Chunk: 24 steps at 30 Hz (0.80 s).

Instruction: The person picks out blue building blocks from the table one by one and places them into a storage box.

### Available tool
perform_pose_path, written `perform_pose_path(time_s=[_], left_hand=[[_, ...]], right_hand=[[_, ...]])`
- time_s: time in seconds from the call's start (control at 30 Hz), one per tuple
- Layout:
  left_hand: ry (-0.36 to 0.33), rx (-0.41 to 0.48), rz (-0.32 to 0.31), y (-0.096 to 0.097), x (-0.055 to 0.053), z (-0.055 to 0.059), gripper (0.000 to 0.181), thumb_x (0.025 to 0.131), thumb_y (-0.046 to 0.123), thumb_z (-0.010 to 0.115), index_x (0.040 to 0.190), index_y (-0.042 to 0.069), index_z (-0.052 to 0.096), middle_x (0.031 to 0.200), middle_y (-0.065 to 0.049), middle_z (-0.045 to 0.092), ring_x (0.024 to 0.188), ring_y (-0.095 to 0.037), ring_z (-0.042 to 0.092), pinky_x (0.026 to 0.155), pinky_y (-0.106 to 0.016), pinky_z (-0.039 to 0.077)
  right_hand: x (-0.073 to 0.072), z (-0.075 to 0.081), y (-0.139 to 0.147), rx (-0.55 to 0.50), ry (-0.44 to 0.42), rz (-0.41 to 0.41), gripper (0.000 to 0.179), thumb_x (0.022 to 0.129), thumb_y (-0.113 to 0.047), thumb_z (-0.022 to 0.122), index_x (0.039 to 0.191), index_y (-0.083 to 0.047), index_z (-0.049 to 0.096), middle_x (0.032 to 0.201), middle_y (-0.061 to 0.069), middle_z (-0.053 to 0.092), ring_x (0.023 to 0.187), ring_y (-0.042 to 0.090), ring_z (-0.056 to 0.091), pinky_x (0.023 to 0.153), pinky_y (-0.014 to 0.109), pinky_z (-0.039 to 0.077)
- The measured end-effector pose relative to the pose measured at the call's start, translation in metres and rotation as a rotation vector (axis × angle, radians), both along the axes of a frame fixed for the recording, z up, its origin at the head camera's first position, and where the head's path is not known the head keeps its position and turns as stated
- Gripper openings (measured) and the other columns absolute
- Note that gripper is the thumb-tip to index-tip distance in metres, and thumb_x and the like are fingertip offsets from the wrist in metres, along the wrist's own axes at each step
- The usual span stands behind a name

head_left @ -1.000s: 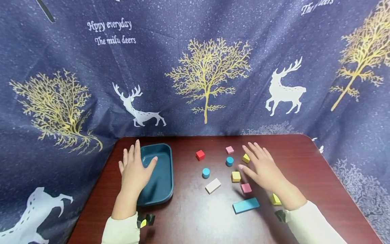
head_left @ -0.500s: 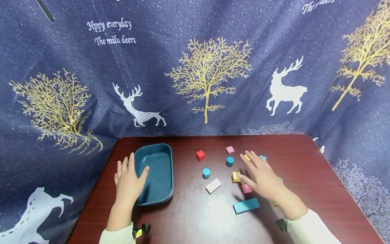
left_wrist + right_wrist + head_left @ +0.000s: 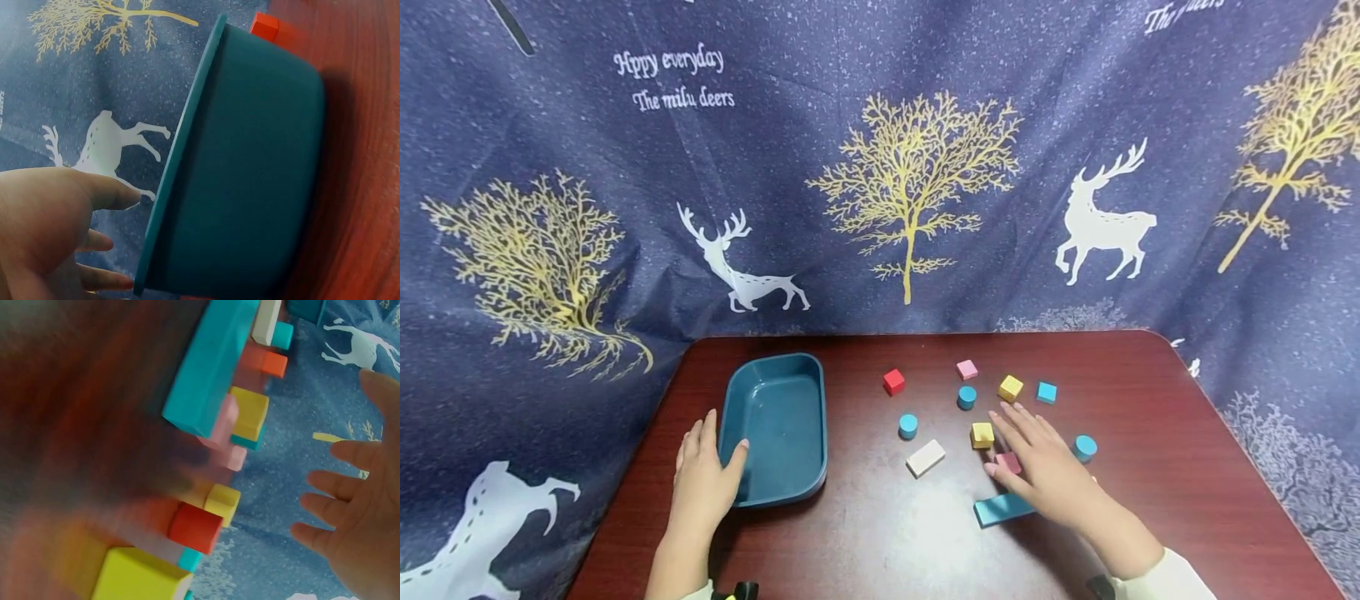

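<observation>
My left hand (image 3: 702, 483) is beside the left wall of a dark teal plastic tray (image 3: 820, 417), its thumb overlapping the rim in the head view. In the left wrist view its fingers are loosely extended near the tray's rim (image 3: 178, 134) and hold nothing. My right hand (image 3: 1051, 468) hovers with spread fingers over several toy blocks. Under or beside it are a yellow cube (image 3: 982, 435), a partly covered pink block (image 3: 1008, 462) and a long blue block (image 3: 1000, 510). The right wrist view adds a red block (image 3: 195, 529) and a large yellow block (image 3: 140, 575), both hidden in the head view.
Farther back lie a red cube (image 3: 893, 382), a small pink block (image 3: 967, 369), another yellow cube (image 3: 1011, 388) and a blue square block (image 3: 1047, 392). Blue cylinders (image 3: 907, 426) and a white block (image 3: 926, 458) are scattered around. A deer-print cloth (image 3: 850, 208) hangs behind the brown table (image 3: 865, 550).
My left hand has drawn back from over the tray to its near left side. My right hand has come toward me, uncovering the rear yellow cube, the blue square block and a blue cylinder.
</observation>
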<state>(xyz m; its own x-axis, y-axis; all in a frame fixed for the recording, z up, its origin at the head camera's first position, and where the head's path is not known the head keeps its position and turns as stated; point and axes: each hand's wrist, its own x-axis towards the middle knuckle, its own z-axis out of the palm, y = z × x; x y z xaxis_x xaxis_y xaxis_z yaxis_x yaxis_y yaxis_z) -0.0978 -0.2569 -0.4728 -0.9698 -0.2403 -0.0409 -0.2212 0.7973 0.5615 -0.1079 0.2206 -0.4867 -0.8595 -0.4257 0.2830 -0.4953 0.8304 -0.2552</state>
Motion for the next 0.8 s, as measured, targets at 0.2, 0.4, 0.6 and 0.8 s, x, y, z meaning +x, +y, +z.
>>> perform_pose_path(time_s=[0.2, 0.4, 0.6, 0.8], left_hand=[[-0.067, 0.03, -0.012, -0.004, 0.006, -0.004, 0.085, 0.103, 0.036, 0.052, 0.163, 0.007, 0.0, 0.163, -0.035, 0.013, 0.147, -0.056, 0.016, 0.116, -0.069, 0.021], [-0.17, 0.051, -0.011, -0.007, 0.011, -0.005, 0.084, 0.104, 0.041, 0.047, 0.163, 0.005, -0.003, 0.161, -0.038, 0.014, 0.144, -0.058, 0.023, 0.114, -0.07, 0.025], [-0.191, 0.049, -0.019, -0.008, 0.014, -0.007, 0.085, 0.103, 0.038, 0.05, 0.163, 0.004, -0.001, 0.159, -0.04, 0.018, 0.143, -0.059, 0.025, 0.114, -0.07, 0.025], [-0.186, 0.065, -0.02, -0.008, 0.015, -0.01, 0.084, 0.102, 0.033, 0.052, 0.162, 0.002, 0.003, 0.16, -0.038, 0.019, 0.144, -0.057, 0.024, 0.115, -0.069, 0.025]], right_hand=[[0.011, -0.008, -0.002, -0.005, 0.012, -0.002, 0.075, 0.088, -0.044, 0.074, 0.149, -0.006, 0.05, 0.152, 0.022, 0.05, 0.139, 0.045, 0.046, 0.109, 0.064, 0.036], [0.022, -0.01, -0.003, -0.01, -0.016, 0.005, 0.073, 0.089, -0.046, 0.073, 0.147, -0.006, 0.052, 0.15, 0.021, 0.052, 0.137, 0.045, 0.048, 0.108, 0.064, 0.037], [0.031, -0.016, -0.003, 0.019, 0.007, 0.026, 0.072, 0.088, -0.047, 0.073, 0.146, -0.008, 0.054, 0.146, 0.021, 0.055, 0.135, 0.042, 0.051, 0.106, 0.062, 0.038], [0.037, -0.022, -0.004, 0.037, 0.013, 0.034, 0.077, 0.085, -0.049, 0.076, 0.147, -0.01, 0.053, 0.145, 0.017, 0.056, 0.133, 0.038, 0.053, 0.107, 0.057, 0.042]])
